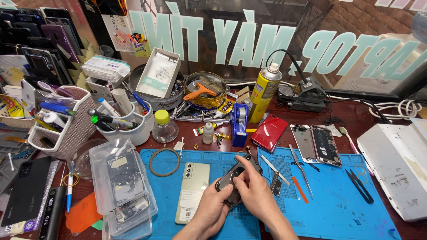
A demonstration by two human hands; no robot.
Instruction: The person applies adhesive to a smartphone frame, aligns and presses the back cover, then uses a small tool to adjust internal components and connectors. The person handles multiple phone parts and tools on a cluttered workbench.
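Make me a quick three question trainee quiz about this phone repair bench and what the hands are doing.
1. True or false: both hands grip the small dark phone part.
2. Which lies just left of the left hand? A) pale green smartphone lying back up B) red phone back cover C) black scissors
3. Fill in: the right hand works over a ___ silicone repair mat.

Key: 1 true; 2 A; 3 blue.
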